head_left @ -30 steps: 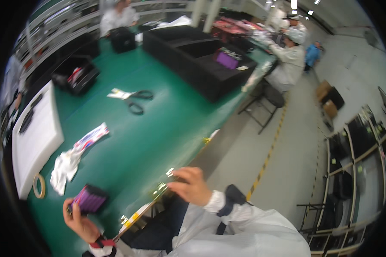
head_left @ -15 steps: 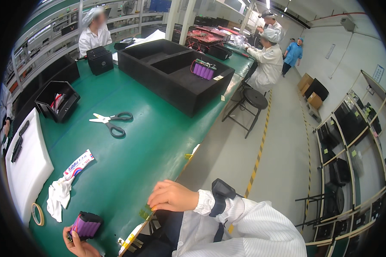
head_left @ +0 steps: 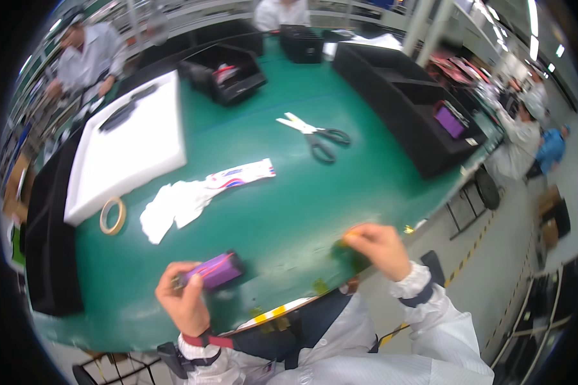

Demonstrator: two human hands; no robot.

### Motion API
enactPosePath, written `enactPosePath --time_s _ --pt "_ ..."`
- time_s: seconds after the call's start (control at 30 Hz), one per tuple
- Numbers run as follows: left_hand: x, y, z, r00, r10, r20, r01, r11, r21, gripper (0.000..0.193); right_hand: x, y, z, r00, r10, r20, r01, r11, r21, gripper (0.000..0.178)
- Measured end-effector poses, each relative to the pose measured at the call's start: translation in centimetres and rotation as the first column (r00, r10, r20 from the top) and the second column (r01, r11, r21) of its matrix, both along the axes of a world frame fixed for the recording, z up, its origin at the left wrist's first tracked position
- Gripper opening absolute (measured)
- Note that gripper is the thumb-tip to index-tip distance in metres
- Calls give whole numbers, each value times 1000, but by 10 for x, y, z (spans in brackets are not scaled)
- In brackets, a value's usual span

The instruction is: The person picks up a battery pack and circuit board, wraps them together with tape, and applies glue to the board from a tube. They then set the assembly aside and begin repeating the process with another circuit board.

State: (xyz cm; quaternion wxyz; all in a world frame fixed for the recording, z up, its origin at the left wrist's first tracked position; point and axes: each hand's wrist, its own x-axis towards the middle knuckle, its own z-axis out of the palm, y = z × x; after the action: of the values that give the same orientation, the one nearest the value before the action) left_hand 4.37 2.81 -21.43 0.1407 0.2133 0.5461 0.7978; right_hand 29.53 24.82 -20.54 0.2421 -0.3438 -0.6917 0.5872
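1. Gripping a purple battery pack (head_left: 216, 269), the left hand (head_left: 185, 300) sits low at the near counter (head_left: 340, 186) edge; its fingers (head_left: 173, 280) are closed round the pack's left end.
2. Pack's long axis runs left-low to right-high, free end aimed toward the right hand (head_left: 376, 249).
3. Right hand lies to the pack's right, apart from it, at the counter's near rim; fingertips pinched on something small and yellowish (head_left: 345, 240), too blurred to name.
4. Left hand is the one on the pack; the right is near but not touching.
5. Beyond the hands: white cloth (head_left: 173, 205) with a striped wrapper (head_left: 247, 173), tape roll (head_left: 112, 215) to the left, white foam sheet (head_left: 131, 144), scissors (head_left: 318, 136) well apart toward the far side.
6. Black tray (head_left: 398, 102) on the right holds another purple pack (head_left: 449, 120).
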Motion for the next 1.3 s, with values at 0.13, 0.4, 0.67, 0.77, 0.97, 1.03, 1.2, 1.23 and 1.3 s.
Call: enactPosePath --time_s 0.13,0.4,0.67,0.77,0.97,1.03,1.2,1.23,1.3 --pt "-6 -11 7 998 0 -56 -2 999 -36 17 -24 0 28 1000 26 -16 -26 1000 13 19" --pt "-8 -15 11 993 -105 -60 100 992 -76 22 -85 -35 68 974 228 -18 -225 971 78 17" --pt "-6 -17 11 984 -89 -153 74 992 -101 25 -153 -72 65 911 275 -306 -211 951 226 44" --pt "-4 -17 10 981 -73 -178 51 991 -127 26 -160 -79 67 891 279 -359 -222 956 192 40" --pt "-6 -17 10 983 -69 -169 51 993 -108 27 -162 -70 70 909 416 5 -390 848 359 20" --pt "-8 -19 13 977 -113 -181 89 986 -138 26 -168 -72 71 910 413 20 -394 851 347 19" --pt "-9 -17 9 977 -108 -187 87 989 -116 27 -170 -74 70 904 417 91 -427 875 227 18" --pt "-9 -17 8 974 -97 -203 77 992 -103 28 -170 -73 68 904 417 97 -427 872 239 18" --pt "-10 -17 9 974 -94 -208 75 992 -102 28 -172 -73 67 902 418 105 -431 867 251 18"
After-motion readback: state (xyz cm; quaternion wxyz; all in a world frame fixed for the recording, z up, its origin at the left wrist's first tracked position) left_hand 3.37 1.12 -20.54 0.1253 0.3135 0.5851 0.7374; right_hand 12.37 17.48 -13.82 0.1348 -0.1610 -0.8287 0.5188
